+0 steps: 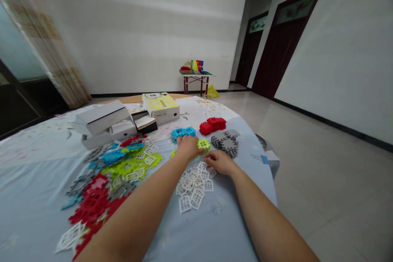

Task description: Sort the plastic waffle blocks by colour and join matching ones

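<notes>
My left hand rests on the light blue tablecloth, fingers curled round a lime green interlocking plastic piece. My right hand lies just below it, fingers bent down onto the edge of a heap of white window-shaped pieces. Sorted stacks lie just beyond the hands: blue, red and grey. A long scatter of mixed red, green, blue, grey and white pieces spreads to the left.
White boxes and a yellow-topped box stand at the back of the table. The table's right edge drops to a tiled floor; a blue binder clip grips the cloth there. A small table with coloured things stands by the far wall.
</notes>
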`<state>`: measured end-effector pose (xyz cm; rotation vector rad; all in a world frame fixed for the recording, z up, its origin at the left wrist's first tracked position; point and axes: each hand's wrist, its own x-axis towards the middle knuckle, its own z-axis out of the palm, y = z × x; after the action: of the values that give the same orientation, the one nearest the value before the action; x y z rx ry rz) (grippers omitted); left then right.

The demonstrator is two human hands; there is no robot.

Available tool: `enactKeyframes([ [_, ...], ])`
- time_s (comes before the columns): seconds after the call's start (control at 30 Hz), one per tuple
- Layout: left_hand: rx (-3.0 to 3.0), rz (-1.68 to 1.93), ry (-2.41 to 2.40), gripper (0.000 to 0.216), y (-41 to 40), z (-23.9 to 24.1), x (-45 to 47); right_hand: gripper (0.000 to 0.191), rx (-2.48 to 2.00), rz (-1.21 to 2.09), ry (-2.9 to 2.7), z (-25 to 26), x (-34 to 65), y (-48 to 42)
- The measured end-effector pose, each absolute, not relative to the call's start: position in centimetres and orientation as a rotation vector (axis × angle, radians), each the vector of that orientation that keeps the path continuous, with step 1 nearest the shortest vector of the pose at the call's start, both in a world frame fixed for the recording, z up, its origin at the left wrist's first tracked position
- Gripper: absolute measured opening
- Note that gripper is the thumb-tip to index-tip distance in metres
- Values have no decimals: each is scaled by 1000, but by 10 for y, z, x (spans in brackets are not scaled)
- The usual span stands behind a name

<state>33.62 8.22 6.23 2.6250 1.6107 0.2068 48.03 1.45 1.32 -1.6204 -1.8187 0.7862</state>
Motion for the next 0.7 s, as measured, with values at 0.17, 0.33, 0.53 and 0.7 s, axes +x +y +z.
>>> enactKeyframes([
  [0.17, 2605, 285, 1672, 62, 83, 67, 327, 22, -1611, 771, -1823, 12, 481, 14],
  [0.33, 2560, 440, 1690, 46, 73, 88, 269, 22, -1596, 802, -1807, 12, 481, 13],
  [0.53, 2435, 454, 1704, 50, 52, 95, 182, 23, -1592, 782, -1778, 10, 481, 13],
  [0.7, 2362, 383, 1769, 49, 36, 83, 150, 23, -1620, 738, -1764, 12, 479, 13],
])
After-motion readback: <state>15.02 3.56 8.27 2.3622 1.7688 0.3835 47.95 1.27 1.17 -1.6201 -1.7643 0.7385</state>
